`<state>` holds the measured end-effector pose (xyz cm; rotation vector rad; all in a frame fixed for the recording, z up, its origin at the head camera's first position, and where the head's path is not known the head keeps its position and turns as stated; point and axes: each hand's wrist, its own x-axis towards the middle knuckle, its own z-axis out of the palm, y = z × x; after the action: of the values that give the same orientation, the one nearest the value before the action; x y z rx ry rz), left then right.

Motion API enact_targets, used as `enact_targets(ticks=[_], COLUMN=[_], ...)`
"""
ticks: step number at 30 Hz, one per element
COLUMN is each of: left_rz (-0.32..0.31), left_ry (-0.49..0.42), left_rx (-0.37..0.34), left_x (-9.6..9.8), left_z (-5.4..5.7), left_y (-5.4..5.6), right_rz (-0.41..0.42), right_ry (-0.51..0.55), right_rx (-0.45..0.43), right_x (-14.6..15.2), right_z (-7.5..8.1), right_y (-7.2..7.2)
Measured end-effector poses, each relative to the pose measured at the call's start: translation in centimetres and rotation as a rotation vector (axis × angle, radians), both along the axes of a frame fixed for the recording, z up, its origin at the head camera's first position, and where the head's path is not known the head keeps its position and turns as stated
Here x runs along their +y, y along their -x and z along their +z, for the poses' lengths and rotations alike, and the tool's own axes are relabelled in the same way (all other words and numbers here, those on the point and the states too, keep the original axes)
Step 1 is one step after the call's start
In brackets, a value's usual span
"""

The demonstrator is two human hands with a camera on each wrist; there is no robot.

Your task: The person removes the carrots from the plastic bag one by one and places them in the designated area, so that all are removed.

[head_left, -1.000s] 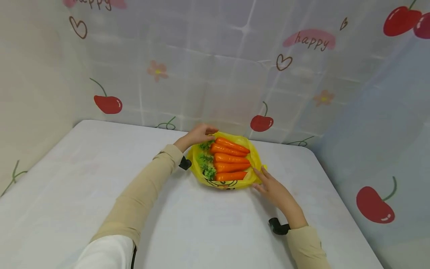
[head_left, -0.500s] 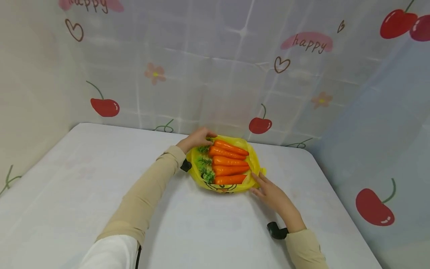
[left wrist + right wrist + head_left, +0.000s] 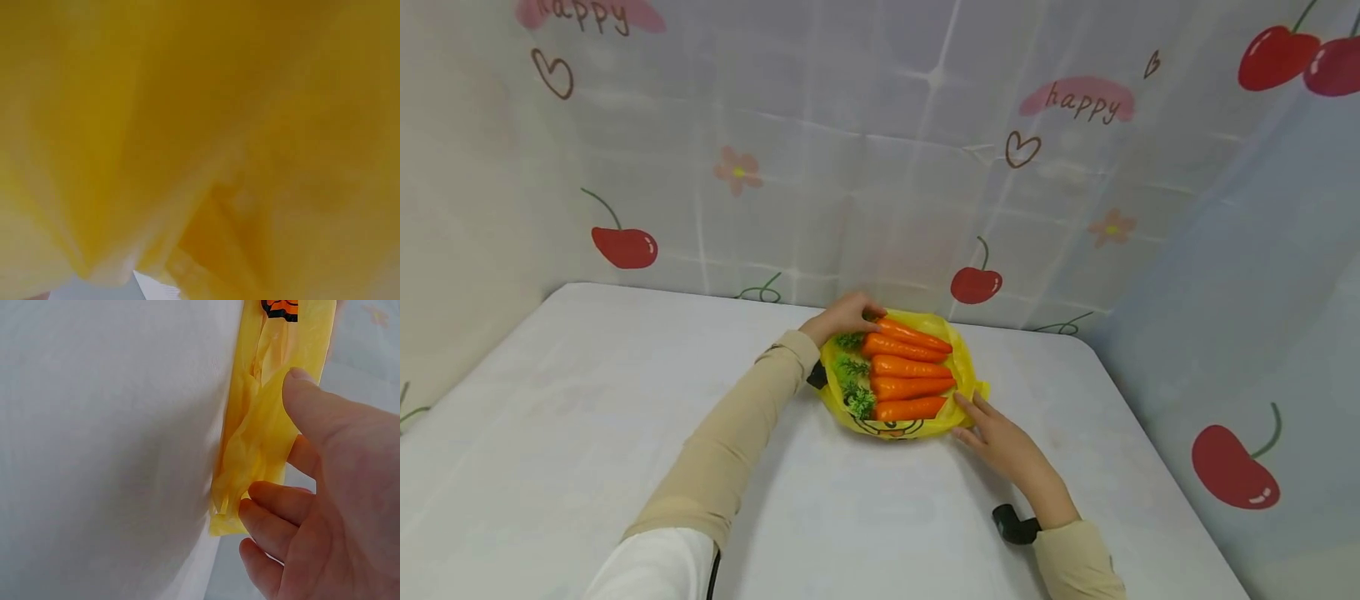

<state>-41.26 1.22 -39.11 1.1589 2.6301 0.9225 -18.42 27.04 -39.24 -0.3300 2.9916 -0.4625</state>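
A white worktop [image 3: 587,408] bears a yellow bag [image 3: 964,362] of carrots [image 3: 912,367]. The right hand [image 3: 1000,437] has its grip apart; the left hand's [image 3: 846,317], I cannot tell.

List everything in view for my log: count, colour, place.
Table: one, white, foreground
Backdrop: uncounted sheets, pale with cherry prints, behind the table
Plastic bag: one, yellow, on the table
Carrots: five, orange, in the bag
Leafy tops: uncounted, green, beside the carrots
Cable: one, black, bottom edge
Wrist cameras: two, black, one per wrist
Sleeves: two, beige (left partly white), lower frame
Left hand: one, bare, by the farthest carrot
Right hand: one, bare, at the bag's right edge
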Motion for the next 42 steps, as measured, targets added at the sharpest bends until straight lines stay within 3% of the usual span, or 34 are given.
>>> enact_targets(ticks=[6, 13, 19, 26, 36, 42], left_rz=[0.006, -0.014, -0.026, -0.050, -0.023, -0.008], left_ry=[-0.019, -0.040, -0.051, -0.079, -0.068, -0.082], left_rx=[-0.010, -0.112, -0.158, -0.160, -0.142, -0.179], left_x=[-0.1, -0.2, -0.2, -0.1, -0.7, -1.0], left_z=[-0.3, -0.9, -1.5, -1.5, -1.3, -1.0], left_y=[-0.1, -0.1, 0.0, -0.6, -1.0, -0.9], right_rz=[0.010, 0.016, 0.028, 0.017, 0.013, 0.017], right_ry=[0.018, 0.017, 0.027, 0.036, 0.057, 0.056], right_rx=[-0.004, 0.002, 0.020, -0.001, -0.023, -0.014], right_x=[0.0, 0.3, 0.4, 0.3, 0.1, 0.1], right_z=[0.2, 0.1, 0.1, 0.2, -0.1, -0.3], right_y=[-0.1, -0.1, 0.0, -0.1, 0.0, 0.1])
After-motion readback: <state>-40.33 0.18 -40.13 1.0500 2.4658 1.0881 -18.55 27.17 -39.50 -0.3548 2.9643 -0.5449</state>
